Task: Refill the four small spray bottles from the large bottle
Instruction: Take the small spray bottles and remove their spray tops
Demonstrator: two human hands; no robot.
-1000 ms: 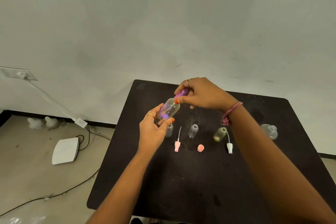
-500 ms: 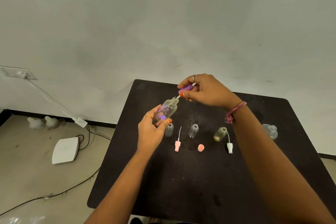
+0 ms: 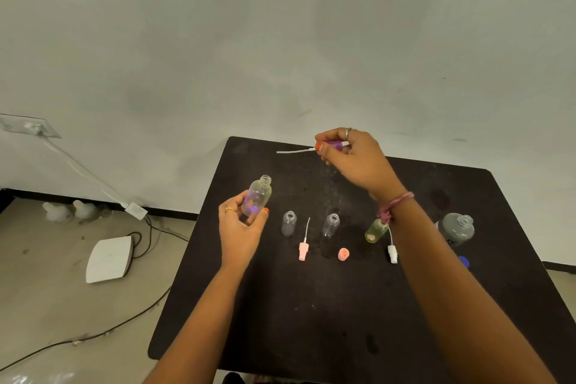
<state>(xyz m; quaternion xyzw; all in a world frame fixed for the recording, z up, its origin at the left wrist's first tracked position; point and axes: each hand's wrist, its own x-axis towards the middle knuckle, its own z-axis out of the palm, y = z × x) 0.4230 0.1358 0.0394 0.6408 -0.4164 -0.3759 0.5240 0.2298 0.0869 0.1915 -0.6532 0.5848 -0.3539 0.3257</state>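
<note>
My left hand (image 3: pixel 240 227) holds a small clear bottle (image 3: pixel 257 195) with a purple tint, uncapped, tilted above the left part of the black table (image 3: pixel 311 305). My right hand (image 3: pixel 352 159) is raised at the back and grips the purple spray head (image 3: pixel 333 145), its white dip tube (image 3: pixel 293 151) pointing left. On the table stand two clear small bottles (image 3: pixel 289 223) (image 3: pixel 331 225) and a yellow-green one (image 3: pixel 375 230), all without caps. The large bottle (image 3: pixel 456 227) stands open at the right, partly behind my right forearm.
A pink spray head (image 3: pixel 303 249), a pink cap (image 3: pixel 343 254) and a white spray head (image 3: pixel 392 252) lie on the table. A blue cap (image 3: pixel 464 261) peeks out by my right arm. Cables and a white box (image 3: pixel 109 259) lie on the floor at left.
My right hand pulled the purple spray head fully out of the bottle and lifted it up and to the right. My left hand moved the open bottle leftwards.
</note>
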